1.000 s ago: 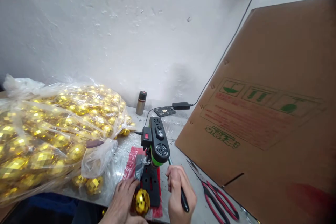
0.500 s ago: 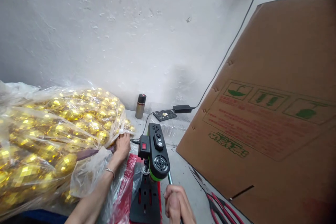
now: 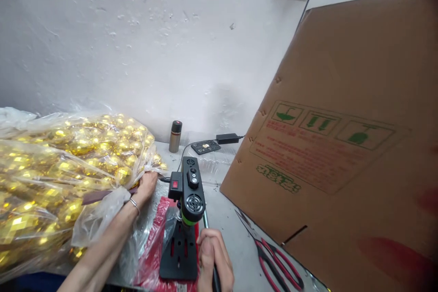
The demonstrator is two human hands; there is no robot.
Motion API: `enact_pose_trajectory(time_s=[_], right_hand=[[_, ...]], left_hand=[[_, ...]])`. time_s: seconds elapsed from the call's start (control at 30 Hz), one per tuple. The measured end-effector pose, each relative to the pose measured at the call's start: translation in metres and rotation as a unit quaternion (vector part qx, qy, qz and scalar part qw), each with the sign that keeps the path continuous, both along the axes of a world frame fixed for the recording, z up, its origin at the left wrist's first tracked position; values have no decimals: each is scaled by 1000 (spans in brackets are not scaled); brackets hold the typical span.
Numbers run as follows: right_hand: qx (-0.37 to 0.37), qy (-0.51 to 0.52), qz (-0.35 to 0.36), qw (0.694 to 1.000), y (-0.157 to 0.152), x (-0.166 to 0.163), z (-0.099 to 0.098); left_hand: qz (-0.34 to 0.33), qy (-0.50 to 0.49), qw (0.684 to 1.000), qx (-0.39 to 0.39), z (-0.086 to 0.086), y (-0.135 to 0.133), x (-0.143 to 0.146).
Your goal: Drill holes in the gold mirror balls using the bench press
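My right hand (image 3: 215, 258) is closed round the black-gripped lever (image 3: 216, 279) at the right side of a small black machine (image 3: 193, 191). The machine has round vents, a red switch and a green band, and stands on a slotted black base plate (image 3: 178, 270). My left hand (image 3: 148, 185) reaches to the edge of a clear plastic bag (image 3: 97, 219) left of the machine. Its fingertips are hidden there, and I cannot see what they touch. Shiny gold faceted balls (image 3: 102, 146) fill the bag. Under the base plate lies red plastic film (image 3: 150, 255).
Red-and-black scissors (image 3: 273, 260) lie right of my right hand, beside a large cardboard box (image 3: 325, 146). Towards the wall are a spray-can-like bottle (image 3: 175, 137), a phone (image 3: 205, 147) and a black power adapter (image 3: 227, 138). A cable runs from the adapter to the machine.
The whole view has shifted, so everything appears farther left and more of the scissors shows. Both hands keep about the same places relative to the bag and machine.
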State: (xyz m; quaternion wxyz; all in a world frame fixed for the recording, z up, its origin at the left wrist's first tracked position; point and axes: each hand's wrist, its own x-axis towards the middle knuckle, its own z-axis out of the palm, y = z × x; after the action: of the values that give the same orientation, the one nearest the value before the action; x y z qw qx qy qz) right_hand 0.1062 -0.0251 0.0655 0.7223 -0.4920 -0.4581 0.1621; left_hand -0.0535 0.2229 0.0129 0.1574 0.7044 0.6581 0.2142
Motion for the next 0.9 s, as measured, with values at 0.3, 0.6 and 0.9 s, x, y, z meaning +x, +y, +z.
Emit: enact_pose_trajectory(time_s=[0.3, 0.6, 0.9], right_hand=[[102, -146, 40, 983, 10, 21, 6], [113, -158, 34, 980, 8, 20, 17], [120, -163, 30, 979, 8, 19, 18]], left_hand=[[-43, -25, 993, -106, -18, -76, -8], [-54, -45, 995, -66, -31, -137, -22], [-98, 43, 990, 89, -56, -137, -28]])
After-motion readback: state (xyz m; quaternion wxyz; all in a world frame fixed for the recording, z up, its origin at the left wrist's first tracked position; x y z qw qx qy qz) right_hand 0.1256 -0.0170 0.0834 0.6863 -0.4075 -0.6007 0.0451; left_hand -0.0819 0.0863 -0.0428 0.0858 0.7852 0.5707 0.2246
